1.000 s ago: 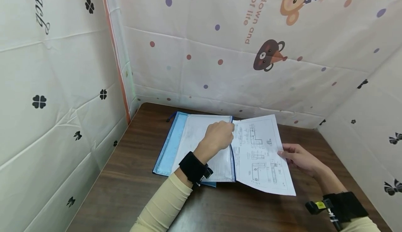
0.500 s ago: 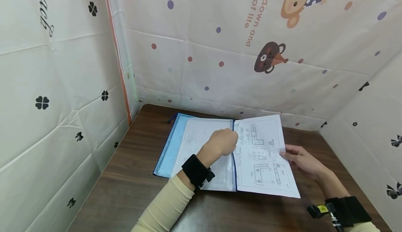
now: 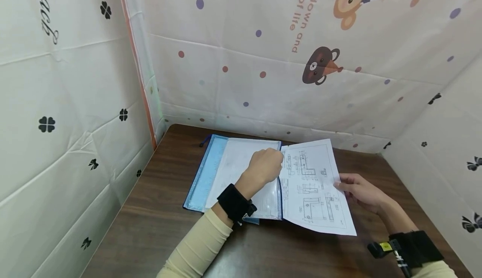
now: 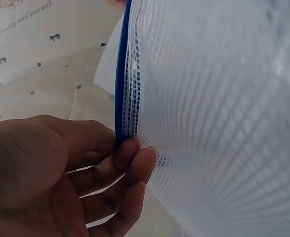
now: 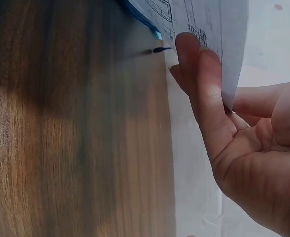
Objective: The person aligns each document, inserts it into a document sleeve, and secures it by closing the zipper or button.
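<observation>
A clear mesh zip pouch (image 3: 233, 165) with blue edging lies on the brown table (image 3: 150, 228). It has paper inside. My left hand (image 3: 269, 164) grips the pouch's right blue edge. In the left wrist view the fingers (image 4: 130, 158) curl round that blue edge (image 4: 121, 74) and lift the mesh (image 4: 214, 98). A white sheet with technical drawings (image 3: 312, 186) lies to the right, its left edge at the pouch's opening. My right hand (image 3: 352, 186) pinches the sheet's right edge. In the right wrist view the fingers (image 5: 204, 89) sit under the sheet (image 5: 209, 19).
Printed cloth walls with clovers, dots and cartoon bears (image 3: 320, 67) close in the table on the left, back and right. A thin blue zip cord (image 3: 203, 142) trails from the pouch's far left corner. Bare wood (image 5: 75, 148) runs along the near edge.
Both hands keep the same grips. The sheet and the pouch stay almost where they were; only the view has shifted slightly.
</observation>
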